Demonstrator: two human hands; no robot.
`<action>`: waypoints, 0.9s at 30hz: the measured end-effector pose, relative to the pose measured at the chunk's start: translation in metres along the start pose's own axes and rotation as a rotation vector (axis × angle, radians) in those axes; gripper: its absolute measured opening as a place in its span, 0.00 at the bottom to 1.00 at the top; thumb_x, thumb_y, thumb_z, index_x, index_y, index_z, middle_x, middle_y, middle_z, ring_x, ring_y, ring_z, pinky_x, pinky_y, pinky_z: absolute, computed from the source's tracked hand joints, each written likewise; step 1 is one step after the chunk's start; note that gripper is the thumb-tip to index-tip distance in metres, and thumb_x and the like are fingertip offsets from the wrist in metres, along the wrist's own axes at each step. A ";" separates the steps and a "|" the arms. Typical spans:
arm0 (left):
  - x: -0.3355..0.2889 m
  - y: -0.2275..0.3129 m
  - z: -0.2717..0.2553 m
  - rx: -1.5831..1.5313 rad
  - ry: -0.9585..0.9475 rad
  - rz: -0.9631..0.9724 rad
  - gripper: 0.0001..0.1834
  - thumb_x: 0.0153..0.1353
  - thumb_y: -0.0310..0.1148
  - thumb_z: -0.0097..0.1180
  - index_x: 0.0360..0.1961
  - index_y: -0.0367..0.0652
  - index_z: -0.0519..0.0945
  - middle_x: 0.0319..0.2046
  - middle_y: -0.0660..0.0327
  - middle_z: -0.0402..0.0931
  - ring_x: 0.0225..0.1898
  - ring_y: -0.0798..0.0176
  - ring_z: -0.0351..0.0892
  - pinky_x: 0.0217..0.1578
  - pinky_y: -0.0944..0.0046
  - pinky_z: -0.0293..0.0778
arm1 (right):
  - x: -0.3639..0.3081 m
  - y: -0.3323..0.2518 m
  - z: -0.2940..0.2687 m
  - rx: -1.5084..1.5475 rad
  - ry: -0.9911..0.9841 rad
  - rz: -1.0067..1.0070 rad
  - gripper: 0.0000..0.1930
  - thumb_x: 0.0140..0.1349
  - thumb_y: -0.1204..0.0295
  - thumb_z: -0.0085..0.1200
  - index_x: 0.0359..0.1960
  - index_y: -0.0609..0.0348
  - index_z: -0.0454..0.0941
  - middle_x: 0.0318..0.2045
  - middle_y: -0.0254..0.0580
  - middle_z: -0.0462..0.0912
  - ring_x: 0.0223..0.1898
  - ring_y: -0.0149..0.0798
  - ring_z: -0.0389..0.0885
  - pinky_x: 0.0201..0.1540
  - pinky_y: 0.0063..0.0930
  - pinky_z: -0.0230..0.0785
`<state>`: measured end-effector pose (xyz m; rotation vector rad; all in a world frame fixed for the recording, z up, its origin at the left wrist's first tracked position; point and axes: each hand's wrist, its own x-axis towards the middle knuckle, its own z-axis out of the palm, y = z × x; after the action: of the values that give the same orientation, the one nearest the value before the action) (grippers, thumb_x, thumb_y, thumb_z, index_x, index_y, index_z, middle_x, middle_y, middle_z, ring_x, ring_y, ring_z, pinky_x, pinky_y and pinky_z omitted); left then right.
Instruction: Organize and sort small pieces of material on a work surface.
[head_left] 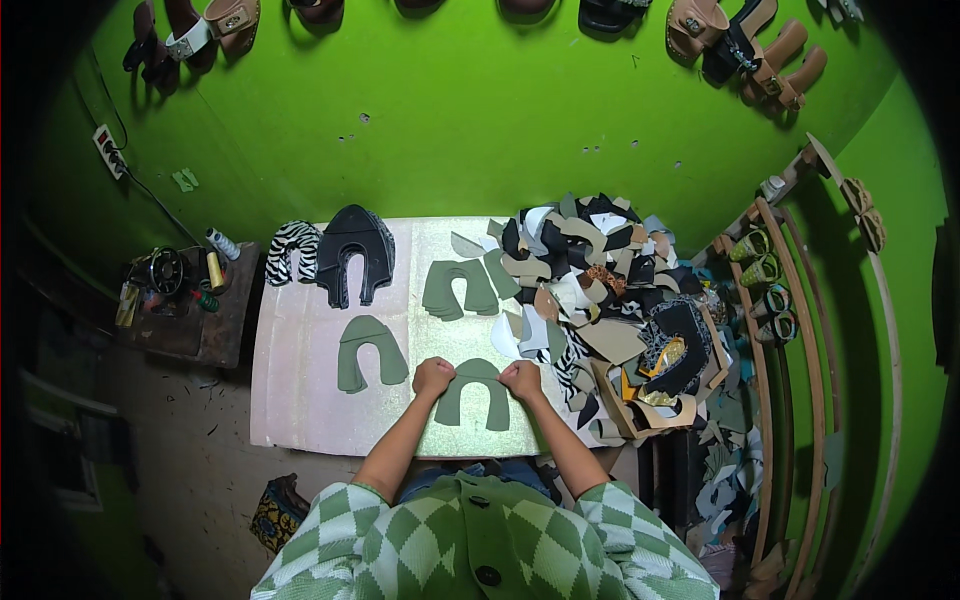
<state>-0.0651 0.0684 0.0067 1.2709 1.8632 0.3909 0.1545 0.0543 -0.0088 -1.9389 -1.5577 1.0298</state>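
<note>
A green horseshoe-shaped shoe upper (pixel 476 382) lies near the table's front edge, its open end toward me. My left hand (pixel 434 377) is closed at its upper left side, and my right hand (pixel 520 378) is closed at its upper right. Both hands pinch its edges; the fingertips are partly hidden. To the left rests another green shoe upper (pixel 368 334), with a layered curved top. Farther back sits a stack of green U-shaped pieces (pixel 440 288). Black uppers (pixel 351 226) are piled at the back left, beside zebra-striped uppers (pixel 285 242).
A big heap of offcuts (pixel 610 250) covers the table's right side, with an open cardboard box (pixel 626 408) among it. Wooden racks (pixel 790 370) with sandals stand at right. At left, a small dark table (pixel 200 325) holds thread spools (pixel 222 243). Shoes hang along the green wall.
</note>
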 end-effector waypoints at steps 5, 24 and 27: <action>0.002 -0.001 0.002 -0.018 0.003 0.001 0.08 0.42 0.36 0.64 0.26 0.49 0.82 0.26 0.65 0.81 0.30 0.65 0.80 0.34 0.65 0.74 | 0.001 -0.001 0.003 -0.020 0.022 0.019 0.12 0.39 0.66 0.69 0.19 0.60 0.80 0.17 0.39 0.80 0.18 0.31 0.76 0.26 0.24 0.69; -0.056 -0.033 0.036 0.765 0.249 0.776 0.28 0.55 0.34 0.48 0.59 0.43 0.65 0.60 0.60 0.63 0.59 0.59 0.61 0.50 0.54 0.59 | -0.063 -0.027 0.036 -0.733 0.236 -0.583 0.25 0.56 0.74 0.42 0.57 0.37 0.68 0.42 0.42 0.71 0.44 0.39 0.69 0.45 0.36 0.58; -0.065 -0.021 0.028 0.695 0.207 0.714 0.28 0.57 0.37 0.48 0.61 0.44 0.63 0.60 0.63 0.62 0.58 0.56 0.61 0.53 0.53 0.57 | -0.063 -0.025 0.031 -0.741 0.211 -0.476 0.26 0.56 0.74 0.42 0.56 0.29 0.69 0.40 0.42 0.70 0.44 0.39 0.68 0.42 0.34 0.57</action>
<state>-0.0465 -0.0029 0.0053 2.4634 1.7097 0.2430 0.1095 -0.0024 0.0076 -1.8393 -2.3143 0.0306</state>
